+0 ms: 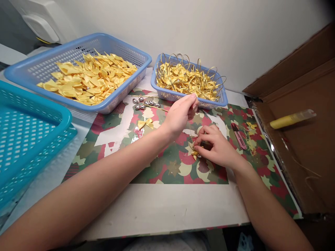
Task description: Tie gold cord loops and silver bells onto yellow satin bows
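Observation:
My left hand is raised over the mat, with its fingers pinched together. A thin gold cord runs down from below it toward my right hand. My right hand is low over the mat, its thumb and fingertips closed on a small yellow ribbon bow. Beside that bow, a small silver bell shows partly under the fingers. To the left, another yellow bow lies loose on the mat. Several silver bells and lengths of gold cord lie behind it.
A large blue basket holds many yellow bows. The smaller blue basket holds bows with looped gold cords. A teal basket stands at left. On the patterned mat lies a pink cutter. A cardboard box wall borders the right.

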A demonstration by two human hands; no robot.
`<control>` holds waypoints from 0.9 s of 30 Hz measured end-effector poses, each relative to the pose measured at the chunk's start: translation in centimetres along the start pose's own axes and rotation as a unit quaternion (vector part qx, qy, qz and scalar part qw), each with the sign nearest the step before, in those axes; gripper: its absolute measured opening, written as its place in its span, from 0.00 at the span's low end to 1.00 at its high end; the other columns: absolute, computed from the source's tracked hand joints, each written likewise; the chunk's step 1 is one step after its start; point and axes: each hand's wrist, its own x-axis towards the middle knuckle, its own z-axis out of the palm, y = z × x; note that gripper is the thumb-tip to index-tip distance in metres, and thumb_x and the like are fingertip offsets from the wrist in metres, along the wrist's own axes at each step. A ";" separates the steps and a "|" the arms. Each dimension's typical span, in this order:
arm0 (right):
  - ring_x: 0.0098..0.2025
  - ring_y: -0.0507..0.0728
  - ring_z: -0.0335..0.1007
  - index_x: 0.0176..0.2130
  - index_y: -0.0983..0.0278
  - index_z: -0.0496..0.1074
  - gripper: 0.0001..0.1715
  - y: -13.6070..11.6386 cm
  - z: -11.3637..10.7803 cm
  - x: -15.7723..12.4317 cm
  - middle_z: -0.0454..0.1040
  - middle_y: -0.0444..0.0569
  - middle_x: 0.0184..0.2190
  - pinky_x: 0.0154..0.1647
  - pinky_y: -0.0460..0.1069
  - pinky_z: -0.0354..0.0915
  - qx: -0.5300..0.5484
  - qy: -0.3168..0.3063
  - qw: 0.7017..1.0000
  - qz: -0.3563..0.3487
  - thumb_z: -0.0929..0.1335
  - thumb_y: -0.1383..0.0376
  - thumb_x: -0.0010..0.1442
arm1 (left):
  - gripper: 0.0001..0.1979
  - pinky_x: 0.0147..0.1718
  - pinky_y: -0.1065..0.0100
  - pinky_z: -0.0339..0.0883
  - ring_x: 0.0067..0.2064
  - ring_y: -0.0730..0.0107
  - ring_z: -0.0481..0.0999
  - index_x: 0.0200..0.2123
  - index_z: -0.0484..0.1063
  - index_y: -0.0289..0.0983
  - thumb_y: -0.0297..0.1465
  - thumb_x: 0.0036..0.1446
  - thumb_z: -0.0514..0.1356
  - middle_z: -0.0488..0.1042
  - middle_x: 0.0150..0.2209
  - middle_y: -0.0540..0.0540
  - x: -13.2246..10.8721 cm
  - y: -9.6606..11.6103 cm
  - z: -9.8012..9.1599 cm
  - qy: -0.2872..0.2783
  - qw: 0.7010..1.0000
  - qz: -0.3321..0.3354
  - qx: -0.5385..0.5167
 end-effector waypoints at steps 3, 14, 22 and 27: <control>0.43 0.59 0.59 0.29 0.61 0.73 0.08 0.1 0.0 0.0 0.67 0.49 0.36 0.48 0.57 0.58 -0.004 -0.005 1.000 0.000 0.67 0.64 0.59 | 0.22 0.21 0.74 0.45 0.20 0.80 0.50 0.19 0.56 0.35 0.27 0.69 0.47 0.48 0.20 0.54 0.1 0.1 -0.1 0.002 1.000 0.000 -0.004; 0.44 0.59 0.59 0.27 0.61 0.72 0.08 0.1 -0.5 -0.3 0.66 0.48 0.36 0.51 0.58 0.57 0.011 -0.041 0.999 -0.007 0.66 0.66 0.58 | 0.23 0.22 0.74 0.45 0.20 0.80 0.50 0.19 0.56 0.35 0.25 0.69 0.47 0.50 0.19 0.54 0.4 0.3 -0.5 -0.003 0.999 0.027 0.021; 0.43 0.59 0.59 0.27 0.62 0.72 0.07 0.1 -0.7 -0.5 0.66 0.48 0.35 0.51 0.58 0.57 0.012 -0.054 0.998 0.007 0.67 0.67 0.56 | 0.23 0.23 0.73 0.48 0.21 0.79 0.50 0.17 0.56 0.35 0.23 0.68 0.47 0.50 0.19 0.55 0.6 0.4 -0.6 0.016 0.997 0.044 0.055; 0.42 0.58 0.59 0.27 0.62 0.72 0.06 0.2 -0.7 -0.6 0.66 0.48 0.35 0.50 0.58 0.58 0.009 -0.057 0.998 0.007 0.67 0.67 0.56 | 0.22 0.27 0.69 0.50 0.24 0.74 0.53 0.17 0.56 0.37 0.26 0.66 0.50 0.53 0.21 0.53 0.7 0.0 -1.5 -0.027 0.975 0.136 0.174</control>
